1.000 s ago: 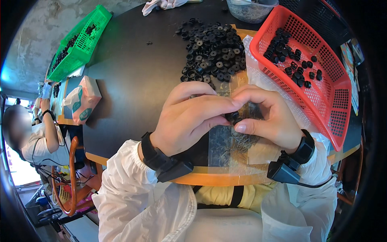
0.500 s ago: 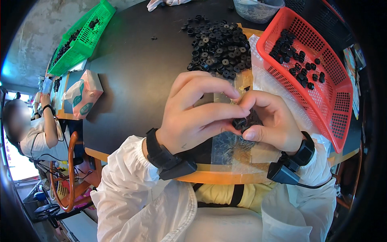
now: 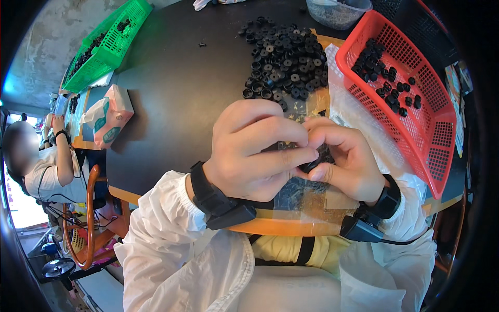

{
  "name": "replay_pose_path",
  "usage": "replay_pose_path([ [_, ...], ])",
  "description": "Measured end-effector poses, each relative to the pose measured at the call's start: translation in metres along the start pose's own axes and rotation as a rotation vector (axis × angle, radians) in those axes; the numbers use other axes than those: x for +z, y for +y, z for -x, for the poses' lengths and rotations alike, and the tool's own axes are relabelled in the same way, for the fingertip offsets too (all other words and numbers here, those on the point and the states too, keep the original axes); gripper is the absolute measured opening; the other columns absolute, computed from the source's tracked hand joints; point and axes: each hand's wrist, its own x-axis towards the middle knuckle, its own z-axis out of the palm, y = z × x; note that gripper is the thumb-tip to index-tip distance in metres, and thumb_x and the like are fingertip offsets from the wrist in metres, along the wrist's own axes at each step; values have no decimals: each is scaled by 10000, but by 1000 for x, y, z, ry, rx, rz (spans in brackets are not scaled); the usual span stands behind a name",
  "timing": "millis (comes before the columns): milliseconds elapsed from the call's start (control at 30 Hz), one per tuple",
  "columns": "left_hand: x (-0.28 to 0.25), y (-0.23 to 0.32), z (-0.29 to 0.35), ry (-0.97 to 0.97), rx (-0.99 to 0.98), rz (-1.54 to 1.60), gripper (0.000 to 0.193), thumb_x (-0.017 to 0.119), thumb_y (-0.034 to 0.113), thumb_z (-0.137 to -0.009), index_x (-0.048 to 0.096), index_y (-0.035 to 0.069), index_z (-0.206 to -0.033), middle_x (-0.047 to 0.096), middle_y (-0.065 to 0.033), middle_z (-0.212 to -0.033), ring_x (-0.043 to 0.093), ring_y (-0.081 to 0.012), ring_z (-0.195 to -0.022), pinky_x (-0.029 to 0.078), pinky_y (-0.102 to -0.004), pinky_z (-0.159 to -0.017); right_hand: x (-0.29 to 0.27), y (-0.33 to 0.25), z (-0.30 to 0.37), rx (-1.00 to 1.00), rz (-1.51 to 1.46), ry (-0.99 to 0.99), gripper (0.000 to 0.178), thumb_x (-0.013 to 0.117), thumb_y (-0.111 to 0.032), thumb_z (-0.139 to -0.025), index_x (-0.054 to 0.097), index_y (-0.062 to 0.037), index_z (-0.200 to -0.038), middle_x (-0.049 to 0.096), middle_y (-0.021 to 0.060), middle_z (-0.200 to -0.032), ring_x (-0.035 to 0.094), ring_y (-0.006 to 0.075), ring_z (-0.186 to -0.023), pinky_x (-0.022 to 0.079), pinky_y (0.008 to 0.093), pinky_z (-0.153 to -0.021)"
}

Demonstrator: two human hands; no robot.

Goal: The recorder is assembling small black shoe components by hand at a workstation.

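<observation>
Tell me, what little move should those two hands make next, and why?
Probably press the small black round part fully together. Both the left hand and the right hand pinch it between fingertips above the clear plastic sheet, so it seems unfinished; the red plastic mesh basket beside them holds similar pieces.

The head camera is looking steeply down from close above, facing the dark table [image 3: 176, 93]; hands are sitting near centre, and forearms are entering from six o'clock.
</observation>
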Motion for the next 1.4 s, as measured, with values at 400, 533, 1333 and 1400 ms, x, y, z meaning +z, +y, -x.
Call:
replay_pose_path([
  [400,0,9,2,92,33,-71,318,838,175,-597,770,169,-908,595,41,-916,548,-181,-803,463,-289,-680,0,-11,0,-64,223,55,288,793,-61,-652,730,-88,-932,681,56,-919,596,225,-1004,396,438,-1009],
  [533,-7,4,-6,144,-224,65,395,810,160,-680,725,122,-1063,611,-37,-987,564,-208,-861,454,-310,-781,-13,-54,-4,-358,1136,277,367,799,-158,-658,722,-88,-1010,664,41,-896,557,265,-970,388,446,-970],
  [1333,20,-7,3,-287,-96,-17,140,724,114,-678,674,171,-796,598,35,-880,574,-199,-876,465,-328,-735,-22,6,-28,-372,1342,153,273,668,-63,-761,648,-29,-1031,626,81,-1021,563,283,-998,478,384,-876],
  [1400,20,-6,2,-311,-94,-25,146,722,114,-682,664,173,-803,597,35,-874,575,-194,-873,465,-323,-731,-20,3,-28,-357,1341,160,253,677,-74,-746,643,-34,-994,626,76,-990,569,282,-972,483,380,-847],
])
